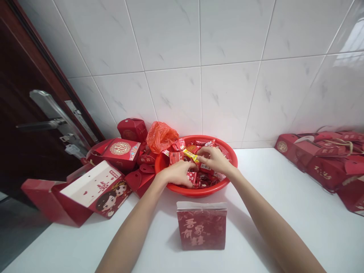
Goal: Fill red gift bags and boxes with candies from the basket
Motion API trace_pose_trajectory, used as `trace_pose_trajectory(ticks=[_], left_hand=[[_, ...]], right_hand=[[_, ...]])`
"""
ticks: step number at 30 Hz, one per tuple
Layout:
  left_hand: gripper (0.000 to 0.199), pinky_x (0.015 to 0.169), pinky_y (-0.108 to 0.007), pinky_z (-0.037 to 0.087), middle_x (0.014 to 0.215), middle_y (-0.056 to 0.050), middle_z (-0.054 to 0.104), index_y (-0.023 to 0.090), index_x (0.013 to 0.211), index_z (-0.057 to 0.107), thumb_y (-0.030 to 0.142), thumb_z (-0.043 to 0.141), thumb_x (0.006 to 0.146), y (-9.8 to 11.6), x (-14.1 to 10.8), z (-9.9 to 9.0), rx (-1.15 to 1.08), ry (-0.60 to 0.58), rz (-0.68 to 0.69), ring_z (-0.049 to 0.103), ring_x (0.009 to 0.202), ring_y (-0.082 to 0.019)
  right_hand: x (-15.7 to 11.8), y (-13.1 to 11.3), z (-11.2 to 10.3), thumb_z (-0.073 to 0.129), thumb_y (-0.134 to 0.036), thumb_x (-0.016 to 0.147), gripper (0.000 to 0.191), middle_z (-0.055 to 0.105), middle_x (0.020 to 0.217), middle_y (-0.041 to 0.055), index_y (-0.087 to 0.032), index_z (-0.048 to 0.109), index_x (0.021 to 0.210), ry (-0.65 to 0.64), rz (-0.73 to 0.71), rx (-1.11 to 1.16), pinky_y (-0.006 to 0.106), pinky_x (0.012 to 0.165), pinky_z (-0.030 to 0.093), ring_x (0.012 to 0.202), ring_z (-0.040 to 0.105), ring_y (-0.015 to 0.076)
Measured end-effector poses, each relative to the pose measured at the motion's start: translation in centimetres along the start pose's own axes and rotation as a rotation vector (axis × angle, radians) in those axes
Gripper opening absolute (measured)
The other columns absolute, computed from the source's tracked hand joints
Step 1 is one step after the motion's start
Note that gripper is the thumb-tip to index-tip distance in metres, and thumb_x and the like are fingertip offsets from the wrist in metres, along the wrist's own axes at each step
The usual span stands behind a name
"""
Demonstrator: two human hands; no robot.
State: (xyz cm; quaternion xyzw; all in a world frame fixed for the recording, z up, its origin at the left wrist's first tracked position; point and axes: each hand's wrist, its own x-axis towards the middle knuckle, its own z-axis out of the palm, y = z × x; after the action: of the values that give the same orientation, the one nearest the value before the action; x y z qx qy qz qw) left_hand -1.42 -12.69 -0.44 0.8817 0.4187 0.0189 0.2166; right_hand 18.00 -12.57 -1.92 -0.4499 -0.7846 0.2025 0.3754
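Both my hands are in a red plastic basket [196, 192] filled with wrapped candies. My left hand [179, 173] is curled at the basket's near left, with a red candy with white dots [192, 177] between thumb and fingers. My right hand [215, 159] reaches in from the right, its fingertips on the end of a yellow-wrapped candy [190, 154]. Some of its fingertips are hidden among the candies. In front of the basket, a small dark red box [201, 229] with light lettering stands upright, its pale top edges showing.
Red gift boxes [121, 149] are heaped at left, one opened box [99, 189] showing a cartoon print. An orange-red plastic bag [161, 136] lies behind the basket. More red boxes [321, 159] line the right. A tiled wall [227, 94] stands behind; a dark door [36, 76] is at left.
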Motion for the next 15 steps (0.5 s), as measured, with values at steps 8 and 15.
trace_pose_trajectory(ticks=[8, 15], left_hand=[[0.054, 0.103, -0.035, 0.047, 0.119, -0.003, 0.073, 0.020, 0.121, 0.068, 0.025, 0.075, 0.068, 0.5, 0.5, 0.1, -0.329, 0.529, 0.100, 0.066, 0.113, -0.026], [0.073, 0.114, -0.042, 0.040, 0.133, -0.005, 0.067, 0.025, 0.138, 0.056, 0.027, 0.081, 0.069, -0.1, 0.8, 0.3, -0.371, 0.585, 0.136, 0.058, 0.129, -0.028]], right_hand=[[-0.1, -0.2, -0.3, 0.047, -0.044, 0.099, 0.032, 0.068, 0.092, 0.0050, -0.017, 0.064, 0.103, -0.058, 0.106, 0.248, 0.031, 0.073, 0.051, 0.080, 0.064, 0.0166], [-0.6, -1.0, -0.8, 0.063, -0.039, 0.092, 0.036, 0.067, 0.071, -0.0011, -0.023, 0.058, 0.123, -0.188, 0.329, 0.617, 0.034, 0.060, 0.060, 0.059, 0.068, 0.0175]])
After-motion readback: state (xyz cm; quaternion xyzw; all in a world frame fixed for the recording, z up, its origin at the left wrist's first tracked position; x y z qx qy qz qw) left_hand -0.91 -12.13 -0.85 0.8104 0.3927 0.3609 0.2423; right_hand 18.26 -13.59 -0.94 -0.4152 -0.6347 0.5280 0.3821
